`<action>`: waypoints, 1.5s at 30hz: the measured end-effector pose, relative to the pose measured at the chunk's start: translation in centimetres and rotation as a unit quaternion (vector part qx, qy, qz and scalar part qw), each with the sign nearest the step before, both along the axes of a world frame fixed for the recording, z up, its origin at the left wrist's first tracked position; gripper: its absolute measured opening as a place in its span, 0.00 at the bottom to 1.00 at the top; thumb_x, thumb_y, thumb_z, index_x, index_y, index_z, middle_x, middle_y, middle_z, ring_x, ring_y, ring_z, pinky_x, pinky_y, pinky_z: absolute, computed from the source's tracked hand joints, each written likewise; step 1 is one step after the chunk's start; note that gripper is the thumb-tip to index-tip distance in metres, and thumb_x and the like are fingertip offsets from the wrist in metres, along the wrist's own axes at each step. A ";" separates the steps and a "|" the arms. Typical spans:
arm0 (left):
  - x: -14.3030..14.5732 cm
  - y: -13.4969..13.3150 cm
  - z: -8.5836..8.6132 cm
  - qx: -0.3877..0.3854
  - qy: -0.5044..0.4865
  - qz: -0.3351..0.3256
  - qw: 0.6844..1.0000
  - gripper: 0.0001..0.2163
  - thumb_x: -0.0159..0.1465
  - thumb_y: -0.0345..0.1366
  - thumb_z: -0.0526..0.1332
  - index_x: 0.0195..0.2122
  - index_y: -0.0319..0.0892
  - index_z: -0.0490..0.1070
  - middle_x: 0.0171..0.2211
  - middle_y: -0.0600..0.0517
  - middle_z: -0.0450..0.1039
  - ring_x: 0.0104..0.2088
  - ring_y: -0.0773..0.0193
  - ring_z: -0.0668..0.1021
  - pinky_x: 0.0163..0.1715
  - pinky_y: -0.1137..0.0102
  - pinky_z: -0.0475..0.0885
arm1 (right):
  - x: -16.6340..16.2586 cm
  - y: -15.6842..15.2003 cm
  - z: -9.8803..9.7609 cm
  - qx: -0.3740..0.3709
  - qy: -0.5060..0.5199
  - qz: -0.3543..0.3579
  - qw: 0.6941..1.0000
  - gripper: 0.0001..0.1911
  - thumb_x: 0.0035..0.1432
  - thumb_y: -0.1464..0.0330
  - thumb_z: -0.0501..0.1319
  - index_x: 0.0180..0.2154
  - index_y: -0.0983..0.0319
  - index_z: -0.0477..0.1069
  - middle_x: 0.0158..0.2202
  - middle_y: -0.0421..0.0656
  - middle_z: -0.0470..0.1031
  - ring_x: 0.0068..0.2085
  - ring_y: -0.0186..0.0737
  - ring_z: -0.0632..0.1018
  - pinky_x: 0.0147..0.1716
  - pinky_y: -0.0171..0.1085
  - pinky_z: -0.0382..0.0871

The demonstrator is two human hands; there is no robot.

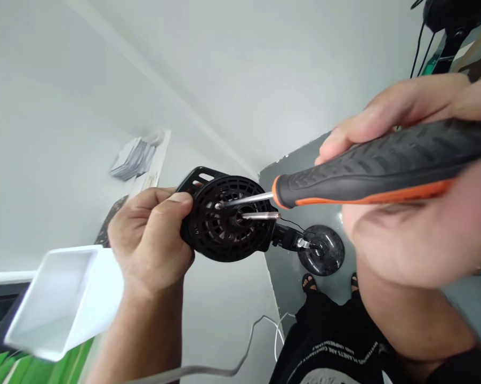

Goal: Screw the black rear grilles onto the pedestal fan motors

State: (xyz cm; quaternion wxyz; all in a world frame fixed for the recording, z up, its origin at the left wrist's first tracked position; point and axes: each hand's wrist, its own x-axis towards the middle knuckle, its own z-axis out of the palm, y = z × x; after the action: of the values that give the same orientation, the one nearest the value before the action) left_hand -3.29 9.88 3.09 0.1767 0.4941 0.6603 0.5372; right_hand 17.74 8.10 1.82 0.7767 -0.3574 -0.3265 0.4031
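My left hand is closed round the left rim of a black round fan housing with slotted ribs, holding it up in front of me. My right hand grips the black and orange handle of a screwdriver. Its metal shaft points left into the housing near the centre. A bare threaded spindle sticks out of the housing's middle just below the shaft. The fan's stem runs right to a round black base.
A white rectangular box stands at the lower left by green surface stripes. A grey cable trails below. White walls fill the background, with a stack of papers at the left. My sandalled feet show on the grey floor.
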 end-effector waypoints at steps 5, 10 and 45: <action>0.2 0.2 -0.3 -0.029 -0.001 -0.005 1.000 0.08 0.45 0.42 0.67 0.20 0.46 0.70 0.13 0.58 0.64 0.17 0.67 0.66 0.15 0.69 0.58 | 4.0 0.0 -1.9 0.050 -0.189 -0.017 0.981 0.25 0.66 0.43 0.66 0.51 0.53 0.70 0.30 0.37 0.74 0.33 0.41 0.85 0.25 0.35 0.81; 1.0 0.2 -0.4 -0.048 0.033 -0.012 0.998 0.12 0.45 0.47 0.65 0.20 0.46 0.70 0.13 0.57 0.65 0.17 0.66 0.66 0.15 0.69 0.59 | 8.0 -0.9 -2.5 0.091 -0.377 -0.051 0.920 0.31 0.64 0.47 0.72 0.60 0.55 0.69 0.35 0.40 0.79 0.30 0.38 0.82 0.25 0.35 0.81; 2.0 0.5 -0.5 -0.095 0.089 -0.051 0.990 0.13 0.50 0.51 0.62 0.21 0.49 0.64 0.20 0.53 0.63 0.25 0.59 0.67 0.25 0.61 0.62 | 9.8 -3.1 0.6 0.186 -0.493 0.031 0.849 0.22 0.68 0.55 0.68 0.57 0.56 0.68 0.50 0.47 0.81 0.42 0.41 0.85 0.32 0.38 0.83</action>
State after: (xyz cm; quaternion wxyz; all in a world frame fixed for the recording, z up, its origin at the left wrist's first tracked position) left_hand -1.29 10.33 2.59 0.1907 0.5542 0.6952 0.4162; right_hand 27.54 5.04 2.45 0.5522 -0.3477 -0.7466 0.1296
